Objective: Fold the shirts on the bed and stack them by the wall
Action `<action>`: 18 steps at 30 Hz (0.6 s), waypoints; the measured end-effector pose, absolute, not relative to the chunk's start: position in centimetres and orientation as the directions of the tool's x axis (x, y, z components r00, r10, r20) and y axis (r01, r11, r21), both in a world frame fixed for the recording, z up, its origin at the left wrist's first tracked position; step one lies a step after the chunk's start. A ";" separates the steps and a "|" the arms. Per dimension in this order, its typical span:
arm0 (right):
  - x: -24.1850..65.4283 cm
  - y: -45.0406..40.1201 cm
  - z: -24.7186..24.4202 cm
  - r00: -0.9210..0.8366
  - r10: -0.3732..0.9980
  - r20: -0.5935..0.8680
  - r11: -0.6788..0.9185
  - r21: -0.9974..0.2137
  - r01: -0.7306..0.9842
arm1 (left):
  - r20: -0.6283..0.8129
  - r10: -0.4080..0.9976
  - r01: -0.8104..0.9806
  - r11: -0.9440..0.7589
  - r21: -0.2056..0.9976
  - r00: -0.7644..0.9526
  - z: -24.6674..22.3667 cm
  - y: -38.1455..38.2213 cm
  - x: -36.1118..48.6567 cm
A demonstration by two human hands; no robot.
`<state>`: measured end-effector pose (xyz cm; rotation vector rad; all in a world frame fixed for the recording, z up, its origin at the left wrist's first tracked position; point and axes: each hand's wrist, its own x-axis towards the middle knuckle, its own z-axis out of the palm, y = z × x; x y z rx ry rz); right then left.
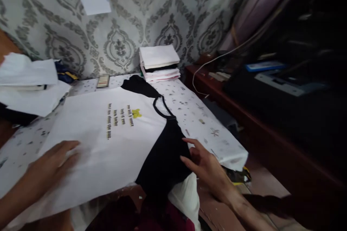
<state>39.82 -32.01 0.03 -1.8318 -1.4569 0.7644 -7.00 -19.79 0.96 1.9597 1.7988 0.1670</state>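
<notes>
Two hands over one shirt (103, 148), which lies spread, print up, between them. Right hand (204, 162): thumb and forefinger apart at the black sleeve (165, 155); left hand (54, 164): blurred over the white body, its closure unclear. The neckband (170, 116) lies just beyond the right fingertips. The knit is probably light, limp and easily creased, best held at shoulder and hem, clear of the lettering (115, 119).

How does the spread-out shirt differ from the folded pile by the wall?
The shirt lies open and flat; the pile is folded and stacked. The shirt shows dark lettering and a yellow print; the pile's top is plain. The shirt spreads much wider than the pile. Both include white and black fabric.
</notes>
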 end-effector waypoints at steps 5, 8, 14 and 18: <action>39.3 -33.3 0.7 0.214 0.976 -0.043 -0.145 -0.861 0.487 | 0.009 0.812 0.722 -0.523 0.452 0.583 2.0 -18.6 8.0; 39.2 -34.0 0.2 0.256 0.965 -0.055 -0.142 -0.931 0.335 | -0.026 0.647 0.582 -0.667 0.466 0.762 1.4 -17.8 13.6; 40.4 -35.7 -1.6 0.192 0.980 -0.053 -0.142 -0.864 0.484 | -0.062 0.522 0.472 -0.708 0.525 0.851 2.5 -12.5 19.1; 41.6 -34.5 0.1 0.137 0.990 -0.041 -0.125 -0.712 0.691 | 0.004 0.645 0.602 -0.715 0.355 0.764 3.7 -4.4 23.5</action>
